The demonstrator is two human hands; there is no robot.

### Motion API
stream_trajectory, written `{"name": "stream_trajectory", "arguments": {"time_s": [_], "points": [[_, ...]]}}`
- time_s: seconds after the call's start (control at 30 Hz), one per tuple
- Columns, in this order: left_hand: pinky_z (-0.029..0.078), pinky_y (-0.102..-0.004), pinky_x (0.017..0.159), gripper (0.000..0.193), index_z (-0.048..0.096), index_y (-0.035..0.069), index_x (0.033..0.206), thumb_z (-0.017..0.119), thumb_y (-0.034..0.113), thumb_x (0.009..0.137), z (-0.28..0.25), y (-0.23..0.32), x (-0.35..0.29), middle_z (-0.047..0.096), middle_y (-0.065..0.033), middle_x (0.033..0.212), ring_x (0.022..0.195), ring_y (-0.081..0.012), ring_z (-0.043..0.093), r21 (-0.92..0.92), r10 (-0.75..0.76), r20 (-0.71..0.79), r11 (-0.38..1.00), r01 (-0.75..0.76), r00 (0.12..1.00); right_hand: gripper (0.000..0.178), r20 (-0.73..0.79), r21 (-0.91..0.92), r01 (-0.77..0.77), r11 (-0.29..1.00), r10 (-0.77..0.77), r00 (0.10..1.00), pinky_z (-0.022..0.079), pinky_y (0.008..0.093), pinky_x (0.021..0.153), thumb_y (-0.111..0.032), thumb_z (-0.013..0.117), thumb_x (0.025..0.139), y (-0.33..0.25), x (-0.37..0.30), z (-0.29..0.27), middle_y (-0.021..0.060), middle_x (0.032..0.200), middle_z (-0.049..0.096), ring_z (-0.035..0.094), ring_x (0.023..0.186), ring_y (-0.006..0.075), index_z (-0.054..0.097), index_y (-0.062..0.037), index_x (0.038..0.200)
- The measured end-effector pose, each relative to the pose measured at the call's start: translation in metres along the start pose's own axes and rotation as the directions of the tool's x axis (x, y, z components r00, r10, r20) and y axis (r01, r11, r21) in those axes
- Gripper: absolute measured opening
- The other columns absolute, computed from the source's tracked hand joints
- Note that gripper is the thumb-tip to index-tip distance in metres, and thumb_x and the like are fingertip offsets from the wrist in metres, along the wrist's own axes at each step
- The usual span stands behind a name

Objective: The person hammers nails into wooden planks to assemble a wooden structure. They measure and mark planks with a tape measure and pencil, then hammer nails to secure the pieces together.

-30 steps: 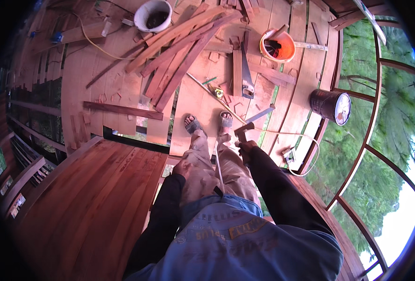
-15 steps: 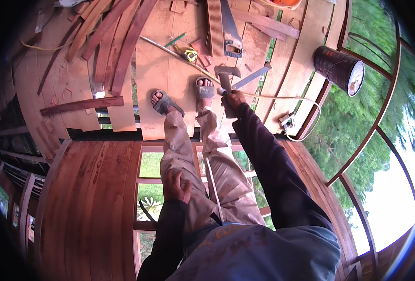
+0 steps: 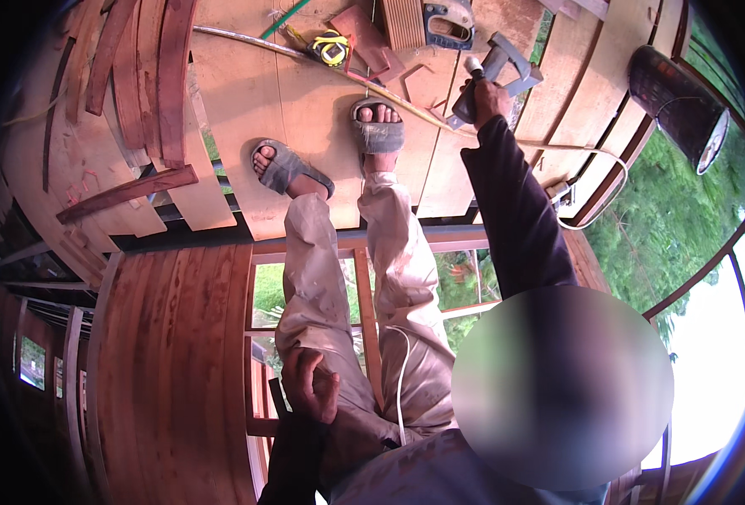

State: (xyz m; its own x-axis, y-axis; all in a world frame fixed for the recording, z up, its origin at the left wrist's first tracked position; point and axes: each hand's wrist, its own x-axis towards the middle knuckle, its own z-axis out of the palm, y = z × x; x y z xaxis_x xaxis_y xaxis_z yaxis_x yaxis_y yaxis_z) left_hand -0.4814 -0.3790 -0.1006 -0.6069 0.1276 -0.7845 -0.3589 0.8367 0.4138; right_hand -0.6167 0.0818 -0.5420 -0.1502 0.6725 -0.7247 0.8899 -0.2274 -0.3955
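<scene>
My right hand grips the dark handle of a grey nail gun above the plank floor, beyond and right of my feet. A silver fitting shows at the handle's end. My left hand rests on my left thigh, its fingers loosely bent and holding nothing. A yellow-and-black tape measure lies on the boards left of the nail gun, beside reddish wood offcuts. A handsaw lies past them, only its handle end showing, next to a grooved board.
Long reddish strips lie at the far left, with a loose slat nearer. A thin pole crosses the floor. At right are a dark bucket and a pale hose. Gaps open between floor planks; a blurred oval covers the lower right.
My right hand has swung right with the nail gun and turned it to a slant. The floor and its things appear larger. My left hand stays on my thigh, its fingers bent more.
</scene>
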Motion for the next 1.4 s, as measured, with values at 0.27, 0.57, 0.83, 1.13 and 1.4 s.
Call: {"name": "stream_trajectory", "arguments": {"time_s": [0.27,0.57,0.83,1.13,1.4], "points": [[0.044,-0.0459,0.104,0.049,0.063,0.001,0.122,0.076,0.028,0.083,-0.012,0.005,0.012,0.053,-0.0232,0.133,0.120,-0.0367,0.054,0.014,0.021,0.050,1.000,-0.022,0.999,0.070,-0.057,-0.164,0.051,0.985,-0.061,0.997,0.053,0.0392,0.082,-0.045,0.090,0.071,0.028,-0.011,0.022,0.0152,0.100,0.069,0.067,0.093,0.0269,0.065,0.0053,0.112],[0.043,-0.0485,0.102,0.047,0.067,0.003,0.118,0.077,0.029,0.080,-0.010,0.006,0.016,0.059,-0.0216,0.126,0.117,-0.0387,0.057,-0.030,-0.021,-0.037,0.999,0.020,0.999,0.060,0.193,-0.319,0.702,0.636,-0.682,0.705,0.042,0.0468,0.108,-0.034,0.077,0.086,-0.005,-0.108,0.107,0.0205,0.135,0.053,0.053,0.124,0.0391,0.056,-0.0024,0.133],[0.041,-0.0491,0.106,0.047,0.066,0.003,0.118,0.078,0.028,0.080,-0.021,-0.004,0.021,0.056,-0.0233,0.132,0.123,-0.0375,0.053,-0.032,-0.008,0.059,0.999,0.010,0.998,0.086,0.388,-0.526,0.711,0.466,-0.613,0.688,0.039,0.0491,0.111,-0.043,0.085,0.076,-0.053,-0.112,0.220,0.0196,0.143,0.047,0.045,0.133,0.0395,0.047,-0.0088,0.145],[0.042,-0.0493,0.104,0.045,0.063,0.001,0.119,0.075,0.027,0.083,-0.029,-0.009,0.024,0.061,-0.0212,0.123,0.120,-0.0390,0.054,-0.067,0.000,0.059,0.998,0.004,0.998,0.052,0.401,-0.707,0.655,0.268,-0.611,0.683,0.040,0.0459,0.099,-0.032,0.077,0.081,-0.036,-0.131,0.223,0.0174,0.115,0.061,0.057,0.116,0.0326,0.056,-0.0051,0.121],[0.041,-0.0488,0.109,0.046,0.063,0.003,0.121,0.076,0.020,0.081,-0.038,-0.018,0.012,0.054,-0.0235,0.136,0.126,-0.0395,0.053,-0.016,-0.066,0.061,0.998,0.067,0.996,0.072,0.465,-0.463,0.672,0.578,-0.487,0.740,0.052,0.0463,0.087,-0.052,0.087,0.066,-0.002,-0.202,0.209,0.0164,0.106,0.066,0.067,0.098,0.0352,0.060,-0.0053,0.114]]}}
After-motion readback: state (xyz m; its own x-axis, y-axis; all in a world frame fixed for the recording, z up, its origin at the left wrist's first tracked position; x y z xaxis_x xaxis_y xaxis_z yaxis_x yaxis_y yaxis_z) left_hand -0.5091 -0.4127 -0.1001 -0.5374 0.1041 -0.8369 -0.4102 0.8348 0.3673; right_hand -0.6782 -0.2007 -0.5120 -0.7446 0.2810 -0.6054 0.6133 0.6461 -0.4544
